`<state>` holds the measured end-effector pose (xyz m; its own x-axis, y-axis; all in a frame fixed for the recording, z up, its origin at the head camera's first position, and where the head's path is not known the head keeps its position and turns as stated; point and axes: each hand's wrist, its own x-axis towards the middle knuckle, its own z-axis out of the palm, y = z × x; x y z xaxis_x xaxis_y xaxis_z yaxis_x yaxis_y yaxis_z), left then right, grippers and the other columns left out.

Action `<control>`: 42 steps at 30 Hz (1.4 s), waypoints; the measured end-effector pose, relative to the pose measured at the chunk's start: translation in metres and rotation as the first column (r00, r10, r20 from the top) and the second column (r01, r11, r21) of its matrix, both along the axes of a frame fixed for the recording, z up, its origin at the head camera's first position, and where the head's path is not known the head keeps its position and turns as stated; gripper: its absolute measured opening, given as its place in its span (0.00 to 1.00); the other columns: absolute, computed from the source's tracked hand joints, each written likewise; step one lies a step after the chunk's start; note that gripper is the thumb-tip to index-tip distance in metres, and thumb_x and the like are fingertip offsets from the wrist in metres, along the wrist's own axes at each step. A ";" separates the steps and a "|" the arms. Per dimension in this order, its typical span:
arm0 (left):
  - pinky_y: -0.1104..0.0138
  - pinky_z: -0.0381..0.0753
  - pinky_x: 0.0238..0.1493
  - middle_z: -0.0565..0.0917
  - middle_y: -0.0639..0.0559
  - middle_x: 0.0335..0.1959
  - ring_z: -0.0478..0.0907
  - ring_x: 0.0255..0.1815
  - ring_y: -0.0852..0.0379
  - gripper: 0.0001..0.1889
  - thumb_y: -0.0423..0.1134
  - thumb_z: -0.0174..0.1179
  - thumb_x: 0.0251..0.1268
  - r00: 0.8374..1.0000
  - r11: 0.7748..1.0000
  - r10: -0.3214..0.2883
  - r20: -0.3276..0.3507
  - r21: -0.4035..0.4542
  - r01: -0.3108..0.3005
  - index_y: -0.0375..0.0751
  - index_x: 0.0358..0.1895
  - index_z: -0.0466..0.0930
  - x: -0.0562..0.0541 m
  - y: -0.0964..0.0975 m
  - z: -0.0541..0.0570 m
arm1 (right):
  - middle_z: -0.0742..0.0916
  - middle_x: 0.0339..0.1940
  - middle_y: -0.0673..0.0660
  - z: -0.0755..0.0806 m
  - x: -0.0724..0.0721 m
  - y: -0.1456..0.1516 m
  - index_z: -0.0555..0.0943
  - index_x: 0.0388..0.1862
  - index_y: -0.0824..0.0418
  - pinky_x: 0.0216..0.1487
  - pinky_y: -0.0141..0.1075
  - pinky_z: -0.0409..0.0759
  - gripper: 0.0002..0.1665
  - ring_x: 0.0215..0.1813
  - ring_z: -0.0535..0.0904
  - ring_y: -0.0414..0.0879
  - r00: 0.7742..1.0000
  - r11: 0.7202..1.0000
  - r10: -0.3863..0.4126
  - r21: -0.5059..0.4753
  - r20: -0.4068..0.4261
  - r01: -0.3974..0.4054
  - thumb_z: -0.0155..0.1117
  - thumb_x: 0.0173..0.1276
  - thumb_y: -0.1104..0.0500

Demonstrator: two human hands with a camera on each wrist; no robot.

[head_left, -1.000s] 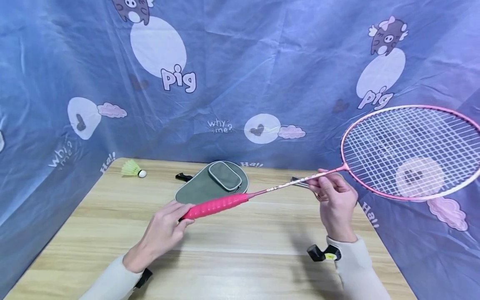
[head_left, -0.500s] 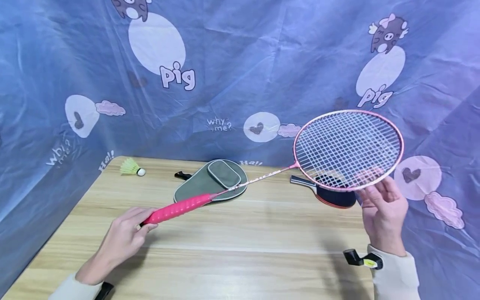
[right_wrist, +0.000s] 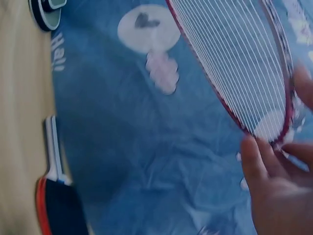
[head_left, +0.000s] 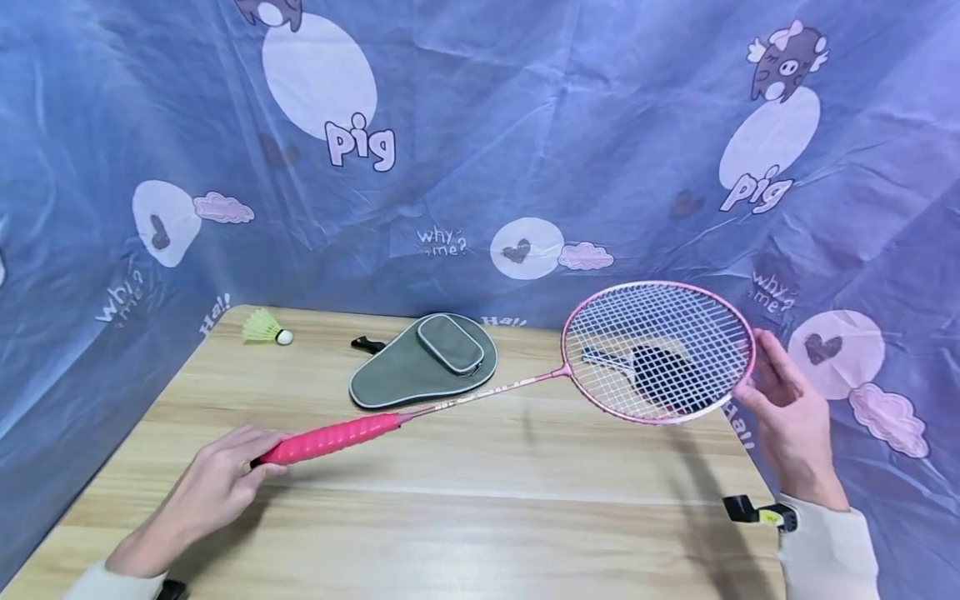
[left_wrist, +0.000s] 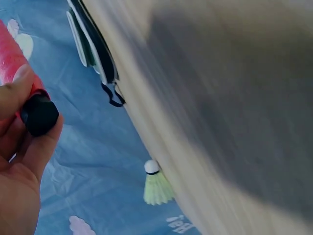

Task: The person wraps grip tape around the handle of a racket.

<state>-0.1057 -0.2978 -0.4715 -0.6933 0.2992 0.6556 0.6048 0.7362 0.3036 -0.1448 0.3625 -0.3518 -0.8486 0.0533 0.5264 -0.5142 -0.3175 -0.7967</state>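
A badminton racket point(head_left: 517, 384) is held aslant above the table between both hands. Thumb and fingers of my left hand point(head_left: 213, 483) grip the butt end of its pink handle point(head_left: 330, 439); the black end cap point(left_wrist: 39, 115) shows in the left wrist view. My right hand point(head_left: 795, 421) pinches the outer tip of the racket's oval head point(right_wrist: 230, 110), thumb at the near side of the rim. Through the white strings in the head view, a black table tennis paddle point(right_wrist: 63, 208) can be seen lying on the table.
A green-grey paddle case point(head_left: 397, 375) lies at the back middle of the wooden table point(head_left: 465, 533), a black handle poking out beside it. At the back left corner rests a yellow shuttlecock point(head_left: 262, 327). Blue printed cloth point(head_left: 450, 150) hangs behind and at both sides.
The racket has moved left and lower with my left hand. My right hand has gone from the shaft out to the head's tip, uncovering the paddle behind it.
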 end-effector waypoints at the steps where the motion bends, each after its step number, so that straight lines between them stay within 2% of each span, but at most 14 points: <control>1: 0.84 0.75 0.47 0.90 0.56 0.38 0.81 0.38 0.62 0.26 0.30 0.80 0.33 1.000 1.000 -0.001 0.012 -0.004 0.001 0.42 0.45 0.90 0.000 -0.001 -0.001 | 0.76 0.76 0.58 -0.003 0.001 0.005 0.51 0.79 0.75 0.64 0.28 0.81 0.45 0.70 0.78 0.43 1.000 0.997 0.023 0.076 0.016 -0.024 0.47 0.63 0.89; 5: 0.86 0.75 0.46 0.89 0.59 0.38 0.83 0.38 0.65 0.25 0.32 0.81 0.33 0.998 1.000 -0.009 0.060 -0.027 0.011 0.43 0.44 0.90 0.001 -0.004 -0.005 | 0.73 0.78 0.46 -0.016 0.004 0.022 0.45 0.82 0.68 0.63 0.20 0.78 0.49 0.70 0.76 0.32 0.993 0.928 0.035 0.365 0.117 -0.076 0.50 0.66 0.86; 9: 0.87 0.74 0.46 0.89 0.62 0.36 0.83 0.37 0.67 0.24 0.33 0.81 0.34 0.994 0.998 -0.018 0.108 -0.065 0.025 0.47 0.43 0.90 0.000 -0.005 -0.013 | 0.68 0.79 0.38 -0.030 0.006 0.035 0.43 0.83 0.66 0.64 0.15 0.73 0.52 0.71 0.71 0.24 0.983 0.851 0.027 0.511 0.184 -0.120 0.53 0.67 0.84; 11: 0.87 0.74 0.45 0.88 0.63 0.36 0.82 0.37 0.68 0.23 0.33 0.82 0.35 0.989 0.995 -0.026 0.144 -0.094 0.040 0.49 0.43 0.90 -0.002 -0.005 -0.018 | 0.66 0.79 0.37 -0.039 0.007 0.040 0.43 0.82 0.69 0.64 0.13 0.71 0.52 0.70 0.69 0.21 0.984 0.790 -0.008 0.604 0.176 -0.102 0.56 0.65 0.83; 13: 0.85 0.76 0.43 0.88 0.64 0.35 0.82 0.37 0.70 0.23 0.34 0.82 0.35 0.984 0.992 -0.028 0.174 -0.120 0.050 0.50 0.42 0.89 -0.004 -0.004 -0.023 | 0.65 0.79 0.42 -0.048 0.009 0.043 0.46 0.81 0.72 0.62 0.12 0.72 0.53 0.69 0.68 0.19 0.990 0.697 -0.073 0.716 0.124 -0.038 0.61 0.61 0.83; 18: 0.72 0.84 0.38 0.86 0.67 0.34 0.80 0.37 0.73 0.20 0.35 0.81 0.38 0.960 0.985 -0.027 0.280 -0.156 0.073 0.53 0.40 0.89 -0.006 -0.003 -0.028 | 0.68 0.76 0.73 -0.069 0.014 0.044 0.55 0.81 0.65 0.70 0.09 0.51 0.61 0.69 0.56 0.13 0.967 0.357 -0.250 0.924 -0.047 0.137 0.76 0.52 0.71; 20: 0.68 0.85 0.37 0.86 0.67 0.33 0.79 0.36 0.74 0.19 0.35 0.80 0.40 0.944 0.982 -0.011 0.330 -0.174 0.073 0.54 0.40 0.89 -0.006 -0.003 -0.028 | 0.73 0.68 0.80 -0.076 0.015 0.043 0.59 0.81 0.62 0.67 0.07 0.51 0.62 0.65 0.61 0.14 0.956 0.250 -0.275 0.952 -0.103 0.175 0.81 0.47 0.65; 22: 0.66 0.85 0.36 0.86 0.67 0.32 0.78 0.35 0.73 0.18 0.37 0.80 0.41 0.931 0.977 0.023 0.364 -0.205 0.055 0.54 0.40 0.89 -0.006 -0.002 -0.026 | 0.77 0.64 0.79 -0.082 0.013 0.042 0.62 0.78 0.66 0.66 0.08 0.57 0.62 0.63 0.66 0.18 0.956 0.194 -0.246 0.958 -0.160 0.210 0.83 0.44 0.63; 26: 0.67 0.81 0.33 0.80 0.68 0.29 0.72 0.32 0.72 0.17 0.39 0.80 0.42 0.907 0.967 0.096 0.410 -0.255 0.012 0.52 0.41 0.91 -0.006 -0.002 -0.021 | 0.80 0.61 0.78 -0.092 0.010 0.037 0.68 0.70 0.77 0.57 0.08 0.68 0.59 0.62 0.72 0.26 0.953 0.142 -0.166 0.951 -0.251 0.275 0.85 0.37 0.65; 30: 0.70 0.77 0.30 0.75 0.66 0.27 0.65 0.30 0.72 0.17 0.39 0.80 0.43 0.893 0.961 0.112 0.435 -0.277 0.014 0.50 0.42 0.91 -0.009 -0.002 -0.016 | 0.79 0.61 0.78 -0.098 0.014 0.034 0.68 0.70 0.78 0.50 0.26 0.84 0.59 0.61 0.79 0.49 0.964 0.109 -0.181 0.970 -0.197 0.219 0.86 0.38 0.64; 33: 0.69 0.78 0.31 0.77 0.66 0.27 0.67 0.30 0.71 0.17 0.38 0.80 0.42 0.895 0.956 0.106 0.434 -0.291 0.028 0.49 0.41 0.91 -0.012 -0.002 -0.015 | 0.81 0.59 0.77 -0.102 0.019 0.031 0.69 0.68 0.79 0.55 0.22 0.79 0.58 0.55 0.80 0.67 0.967 0.079 -0.201 0.981 -0.157 0.176 0.86 0.39 0.60; 37: 0.64 0.84 0.37 0.82 0.63 0.32 0.75 0.35 0.66 0.17 0.36 0.80 0.41 0.905 0.947 0.109 0.410 -0.318 0.030 0.49 0.40 0.91 -0.014 -0.002 -0.014 | 0.85 0.53 0.73 -0.105 0.026 0.028 0.70 0.66 0.80 0.54 0.14 0.69 0.59 0.50 0.84 0.64 0.969 0.011 -0.214 0.991 -0.125 0.130 0.87 0.37 0.56; 39: 0.61 0.86 0.40 0.83 0.61 0.34 0.77 0.37 0.64 0.17 0.36 0.80 0.41 0.908 0.943 0.120 0.401 -0.333 0.023 0.48 0.41 0.91 -0.015 -0.002 -0.013 | 0.85 0.51 0.71 -0.106 0.029 0.026 0.70 0.67 0.80 0.51 0.25 0.78 0.60 0.49 0.84 0.61 0.967 -0.035 -0.237 0.995 -0.097 0.091 0.87 0.37 0.54; 42: 0.58 0.87 0.42 0.83 0.59 0.35 0.78 0.38 0.61 0.17 0.36 0.81 0.42 0.898 0.939 0.142 0.417 -0.342 0.011 0.45 0.41 0.91 -0.016 -0.001 -0.012 | 0.84 0.51 0.72 -0.106 0.030 0.023 0.69 0.68 0.80 0.51 0.46 0.82 0.61 0.52 0.81 0.61 0.962 -0.066 -0.267 0.997 -0.051 0.035 0.87 0.38 0.53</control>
